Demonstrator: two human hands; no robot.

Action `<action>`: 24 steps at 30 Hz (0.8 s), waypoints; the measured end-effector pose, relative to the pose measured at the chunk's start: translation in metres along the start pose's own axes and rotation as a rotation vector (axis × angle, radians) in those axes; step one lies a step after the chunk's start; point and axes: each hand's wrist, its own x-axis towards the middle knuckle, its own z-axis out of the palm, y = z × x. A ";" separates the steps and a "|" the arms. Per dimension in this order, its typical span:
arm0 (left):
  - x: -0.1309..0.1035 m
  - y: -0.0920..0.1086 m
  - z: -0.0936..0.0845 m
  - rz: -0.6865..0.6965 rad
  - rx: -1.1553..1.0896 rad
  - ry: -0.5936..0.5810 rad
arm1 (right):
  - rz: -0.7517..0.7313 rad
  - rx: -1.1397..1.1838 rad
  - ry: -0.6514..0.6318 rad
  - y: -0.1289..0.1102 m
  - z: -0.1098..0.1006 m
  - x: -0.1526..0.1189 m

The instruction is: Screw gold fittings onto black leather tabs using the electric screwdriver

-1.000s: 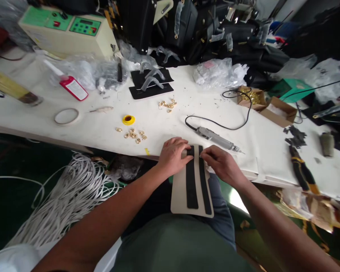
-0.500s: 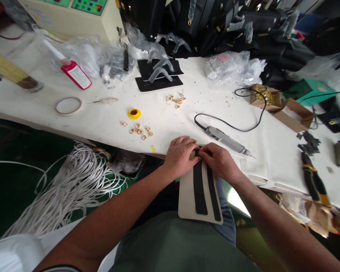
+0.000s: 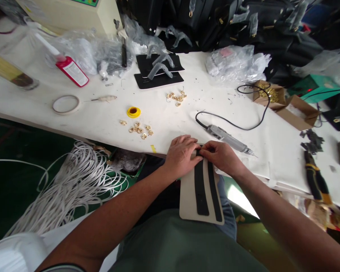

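A beige panel (image 3: 188,198) with rounded corners rests across my lap, its upper end at the table edge. Two black strips lie lengthwise on it, a wider strip (image 3: 201,189) and a narrower strip (image 3: 214,192) to its right. My left hand (image 3: 183,155) grips the panel's upper left, thumb on top near the wider strip. Close beside it, my right hand (image 3: 219,155) has thumb and forefinger pinched at the top of the wider strip. The fingers hide any small part there. Beyond the hands, gold metal fittings (image 3: 137,128) and a grey electric screwdriver (image 3: 228,139) lie on the table.
A yellow ring-shaped spool (image 3: 133,112), a tape roll (image 3: 65,104) and a red bottle (image 3: 73,71) are on the left. Black flaps (image 3: 158,80) lie farther back. Cardboard boxes (image 3: 297,113) and pliers (image 3: 314,175) are on the right. White cords (image 3: 76,189) hang down left.
The view has shifted slightly. Both hands keep nearly the same place at the panel's upper end, with only a small movement of the fingers.
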 end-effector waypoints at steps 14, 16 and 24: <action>0.001 0.003 -0.003 -0.010 0.004 -0.006 | -0.074 0.018 0.011 0.011 0.002 0.000; 0.001 0.003 -0.004 -0.011 0.008 -0.006 | -0.093 0.012 0.022 0.012 0.003 -0.003; 0.001 0.003 -0.003 0.008 0.016 0.025 | -0.105 0.135 0.011 0.010 -0.004 -0.009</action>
